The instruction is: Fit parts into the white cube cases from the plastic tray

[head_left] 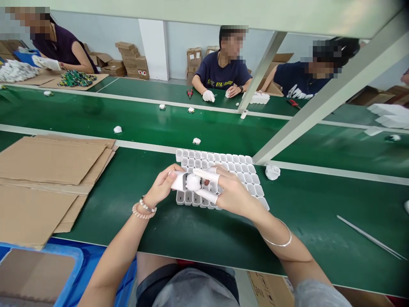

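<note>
My left hand [161, 186] is closed around a white plastic housing [179, 181], thumb on top. White finger cots cover some fingers of my right hand [228, 187], which pinches a rounded white part [193, 182] at the housing's right end. A dark band shows between the two pieces; whether they are joined I cannot tell. Both hands are held over rows of small white open-topped cups [223, 157] on the green bench. Part of these rows is hidden behind my hands.
Flattened cardboard sheets [47, 166] lie at the left. Metal tweezers [370, 236] rest at the right, and a crumpled white item [272, 172] sits by the slanted post [319, 106]. Small white parts [196, 141] dot the green belt [143, 119]. Several co-workers sit across it.
</note>
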The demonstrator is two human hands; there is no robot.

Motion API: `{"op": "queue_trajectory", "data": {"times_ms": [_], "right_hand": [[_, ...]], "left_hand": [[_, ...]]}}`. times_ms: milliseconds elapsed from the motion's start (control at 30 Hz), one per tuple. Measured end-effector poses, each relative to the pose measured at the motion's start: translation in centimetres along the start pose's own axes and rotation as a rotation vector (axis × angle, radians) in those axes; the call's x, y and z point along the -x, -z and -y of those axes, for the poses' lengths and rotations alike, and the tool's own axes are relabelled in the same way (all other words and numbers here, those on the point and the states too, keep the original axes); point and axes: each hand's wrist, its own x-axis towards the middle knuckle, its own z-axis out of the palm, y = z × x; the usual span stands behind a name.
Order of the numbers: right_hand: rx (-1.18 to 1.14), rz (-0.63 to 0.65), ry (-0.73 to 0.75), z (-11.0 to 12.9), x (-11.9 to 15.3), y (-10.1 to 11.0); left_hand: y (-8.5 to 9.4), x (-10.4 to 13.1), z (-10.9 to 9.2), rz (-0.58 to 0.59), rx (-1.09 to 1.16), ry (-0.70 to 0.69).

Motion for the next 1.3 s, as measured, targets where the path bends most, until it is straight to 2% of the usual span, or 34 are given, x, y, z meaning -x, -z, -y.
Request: {"op": "queue_trajectory", "data": {"times_ms": [233, 467, 600, 667, 733, 833, 1067, 1300], "right_hand": [[0.125, 0.043, -0.102, 1.3, 0.3, 0.4], [0.176, 0.079, -0.158, 1.7, 0.1, 0.3], [0.179, 0.018, -0.261, 1.6, 0.2, -0.4], [0.218, -0.070, -0.188, 1.3, 0.4, -0.8], [0.267, -0.126, -0.047, 1.0, 0.5, -1.3], [0.294, -0.108, 0.085, 0.6, 0.7, -1.9], [0.272, -0.052, 0.146, 0.0, 0.8, -3.1], [0.284, -0.131, 0.232, 1.0, 0.3, -3.6]], "left_hand": [[-0.5, -0.1, 0.1, 0.014, 0.044, 0.053], [-1.1, -0.1, -0.7, 0.022, 0.055, 0.204], [-1.2, -0.2, -0.9, -0.023, 0.070, 0.235], [-1.3, -0.1, -0.8, -0.067, 0.092, 0.249], [-1.4, -0.1, -0.7, -0.099, 0.124, 0.258], [-1.7, 0.0, -0.6, -0.127, 0.175, 0.272], [-2.3, -0.2, -0.6, -0.078, 0.288, 0.267], [-2.7, 0.0, -0.2, -0.086, 0.299, 0.244]]}}
